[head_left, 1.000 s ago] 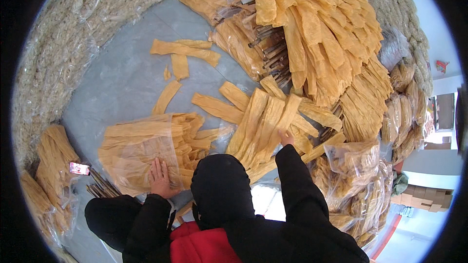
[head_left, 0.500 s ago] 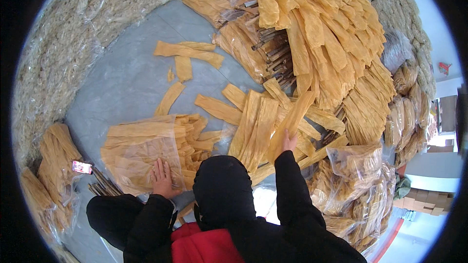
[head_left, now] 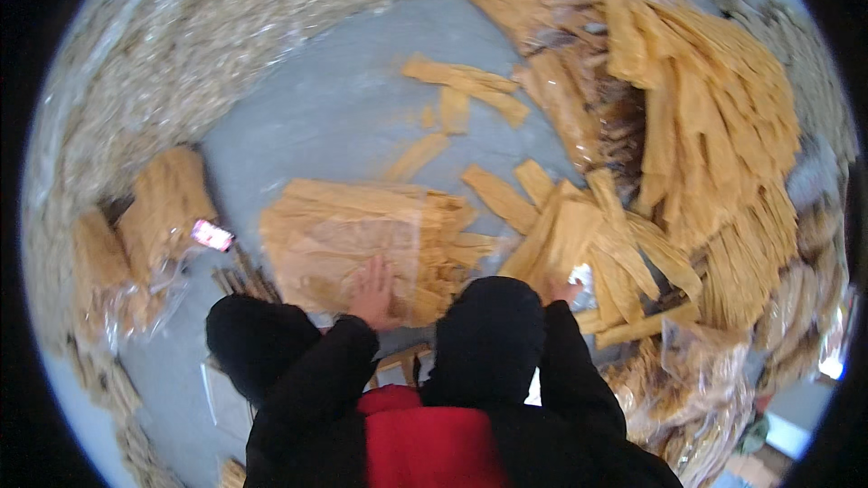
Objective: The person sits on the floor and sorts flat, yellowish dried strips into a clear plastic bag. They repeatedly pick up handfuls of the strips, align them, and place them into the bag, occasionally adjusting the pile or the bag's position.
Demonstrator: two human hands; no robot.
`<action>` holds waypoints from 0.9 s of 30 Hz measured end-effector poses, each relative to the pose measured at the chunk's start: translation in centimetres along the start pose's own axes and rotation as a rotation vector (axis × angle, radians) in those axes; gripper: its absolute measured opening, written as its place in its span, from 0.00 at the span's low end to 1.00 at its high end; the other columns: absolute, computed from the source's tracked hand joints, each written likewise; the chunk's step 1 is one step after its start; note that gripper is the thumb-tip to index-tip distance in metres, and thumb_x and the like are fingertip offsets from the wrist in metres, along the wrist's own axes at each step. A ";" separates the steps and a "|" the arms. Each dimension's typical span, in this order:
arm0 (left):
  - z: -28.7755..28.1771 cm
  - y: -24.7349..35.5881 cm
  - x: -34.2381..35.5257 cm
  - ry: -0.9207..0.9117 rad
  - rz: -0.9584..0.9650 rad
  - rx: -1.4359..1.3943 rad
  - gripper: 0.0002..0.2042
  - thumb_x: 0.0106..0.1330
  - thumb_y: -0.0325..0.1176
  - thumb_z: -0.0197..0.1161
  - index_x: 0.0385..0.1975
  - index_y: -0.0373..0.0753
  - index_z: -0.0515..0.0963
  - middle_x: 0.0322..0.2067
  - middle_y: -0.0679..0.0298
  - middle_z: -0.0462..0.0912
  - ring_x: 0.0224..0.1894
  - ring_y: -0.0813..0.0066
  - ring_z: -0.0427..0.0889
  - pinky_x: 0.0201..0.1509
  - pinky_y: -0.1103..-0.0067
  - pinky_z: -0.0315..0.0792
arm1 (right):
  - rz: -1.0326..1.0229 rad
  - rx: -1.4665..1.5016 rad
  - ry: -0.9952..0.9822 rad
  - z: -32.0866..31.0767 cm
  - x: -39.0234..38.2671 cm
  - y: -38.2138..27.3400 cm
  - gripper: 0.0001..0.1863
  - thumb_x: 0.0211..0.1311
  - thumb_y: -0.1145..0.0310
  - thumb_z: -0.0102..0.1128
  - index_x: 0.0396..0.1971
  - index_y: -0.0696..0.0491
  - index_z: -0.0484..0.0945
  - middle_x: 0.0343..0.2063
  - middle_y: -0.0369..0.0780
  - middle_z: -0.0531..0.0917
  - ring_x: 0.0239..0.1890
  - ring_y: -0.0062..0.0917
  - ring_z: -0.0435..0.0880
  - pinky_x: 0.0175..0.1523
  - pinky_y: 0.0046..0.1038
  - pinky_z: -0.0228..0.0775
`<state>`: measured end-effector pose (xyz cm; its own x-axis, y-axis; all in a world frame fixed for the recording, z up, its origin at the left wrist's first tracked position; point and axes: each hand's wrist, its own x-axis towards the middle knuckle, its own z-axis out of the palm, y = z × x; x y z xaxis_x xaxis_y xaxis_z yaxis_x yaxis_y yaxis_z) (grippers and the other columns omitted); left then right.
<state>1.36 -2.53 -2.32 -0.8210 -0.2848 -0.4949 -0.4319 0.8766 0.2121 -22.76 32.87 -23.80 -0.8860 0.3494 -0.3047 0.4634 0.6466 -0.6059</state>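
My left hand [head_left: 374, 295] lies flat with fingers spread on a clear plastic bag [head_left: 348, 244], pressing the yellow-tan dried sheets inside it, which look like tofu skin. The sheets' uneven ends [head_left: 445, 253] stick out of the bag's right side. On the right, my right hand [head_left: 562, 290] is blurred and partly hidden by my knee and sleeve. Its fingers close at the near end of a bunch of long tofu skin strips [head_left: 551, 239]. More loose strips [head_left: 624, 276] lie crossed just beyond and to the right of it.
A tall heap of tofu skin on sticks [head_left: 714, 117] stands at the far right. Stray strips [head_left: 466, 81] lie on the grey floor [head_left: 307, 117]. Wrapped bundles [head_left: 167, 203], a lit phone [head_left: 212, 235] and sticks [head_left: 244, 278] are at left. Plastic-wrapped stacks [head_left: 181, 45] line the back.
The view has swung, so the whole scene sits farther right. My right hand has drawn back nearer to my knee with the strips. My left hand stays on the bag.
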 end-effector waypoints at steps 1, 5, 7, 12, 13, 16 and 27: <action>-0.6 1.1 0.7 0.090 0.036 0.026 0.46 0.42 0.49 0.67 0.59 0.30 0.53 0.62 0.44 0.46 0.65 0.48 0.46 0.64 0.57 0.46 | -0.056 0.184 -0.014 -0.8 1.3 0.5 0.50 0.34 0.69 0.73 0.56 0.60 0.49 0.40 0.47 0.73 0.42 0.35 0.74 0.50 0.31 0.68; -1.8 2.8 1.7 0.287 -0.047 -0.361 0.32 0.46 0.46 0.65 0.45 0.30 0.63 0.48 0.45 0.63 0.53 0.50 0.62 0.53 0.63 0.61 | -0.169 0.060 -0.252 -3.8 0.3 -2.2 0.31 0.40 0.70 0.69 0.47 0.62 0.68 0.41 0.45 0.78 0.41 0.30 0.77 0.47 0.28 0.69; -3.7 4.9 2.4 0.288 -0.078 -0.293 0.25 0.48 0.44 0.64 0.38 0.30 0.66 0.40 0.48 0.67 0.46 0.52 0.67 0.47 0.66 0.65 | -0.220 0.338 -0.342 -5.6 -0.4 -2.7 0.27 0.43 0.73 0.67 0.46 0.62 0.70 0.40 0.43 0.78 0.40 0.28 0.78 0.46 0.26 0.69; -2.2 3.8 5.0 0.317 -0.194 -0.277 0.18 0.52 0.38 0.60 0.35 0.30 0.68 0.36 0.48 0.70 0.38 0.51 0.74 0.38 0.63 0.70 | -0.323 0.541 -0.631 -12.9 -4.9 -11.6 0.21 0.46 0.82 0.60 0.45 0.60 0.72 0.41 0.40 0.78 0.43 0.23 0.76 0.51 0.24 0.66; -1.7 3.5 5.7 0.326 -0.186 -0.271 0.16 0.52 0.37 0.60 0.34 0.31 0.69 0.35 0.49 0.71 0.36 0.51 0.75 0.37 0.63 0.70 | -0.373 0.449 -0.734 -14.5 -5.2 -13.9 0.22 0.45 0.82 0.60 0.45 0.60 0.72 0.41 0.39 0.78 0.43 0.23 0.76 0.51 0.25 0.66; -0.3 1.7 6.9 0.384 -0.131 -0.298 0.10 0.54 0.35 0.56 0.27 0.33 0.72 0.26 0.53 0.73 0.28 0.55 0.77 0.32 0.64 0.71 | -0.438 0.253 -1.061 -16.7 -7.1 -21.4 0.24 0.42 0.84 0.62 0.45 0.61 0.73 0.40 0.38 0.78 0.43 0.22 0.75 0.50 0.25 0.67; -0.5 -3.6 7.2 0.420 -0.477 -1.570 0.11 0.60 0.34 0.50 0.19 0.36 0.70 0.13 0.67 0.69 0.15 0.75 0.68 0.20 0.78 0.61 | -0.885 -0.730 -1.453 -4.3 -9.6 -30.8 0.24 0.46 0.57 0.63 0.41 0.57 0.76 0.38 0.48 0.79 0.40 0.34 0.78 0.46 0.30 0.67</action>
<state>-3.18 -7.88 -6.19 -0.4414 -0.6926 -0.5705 -0.3674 -0.4405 0.8191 -28.44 12.57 0.95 0.0248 -0.7434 -0.6683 -0.5222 0.5605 -0.6428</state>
